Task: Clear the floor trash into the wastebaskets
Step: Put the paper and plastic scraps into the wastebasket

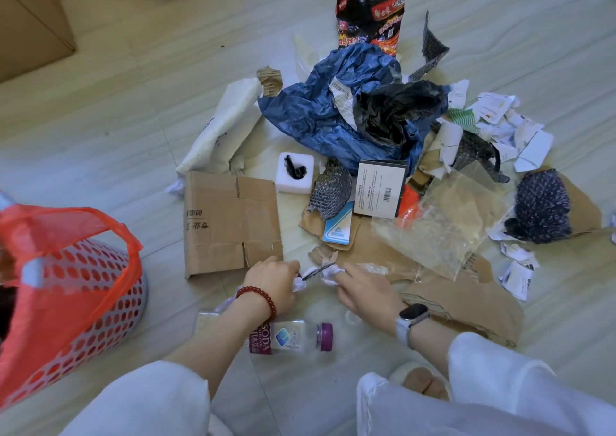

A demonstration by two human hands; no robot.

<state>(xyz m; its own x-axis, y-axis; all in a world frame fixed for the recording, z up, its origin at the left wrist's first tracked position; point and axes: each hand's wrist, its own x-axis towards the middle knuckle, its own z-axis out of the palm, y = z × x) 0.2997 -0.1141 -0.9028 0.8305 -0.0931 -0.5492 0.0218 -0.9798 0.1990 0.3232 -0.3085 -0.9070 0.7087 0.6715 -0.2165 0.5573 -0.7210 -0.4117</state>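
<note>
While both hands pinch tissue [328,274], bottle [290,335] reads "SODA".

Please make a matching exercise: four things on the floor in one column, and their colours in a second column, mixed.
Things:
1. crumpled bag
2. wastebasket liner
3. bottle cap
4. foam block

Colours:
A. white
B. purple
C. blue
D. red

Pairs: 1-C, 2-D, 3-B, 4-A

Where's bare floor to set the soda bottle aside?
Bare floor lies between the wastebasket and the flattened cardboard box, and left of the white padded bag. Crowded: everything right of the box, from the blue plastic bag to the paper scraps.
</note>
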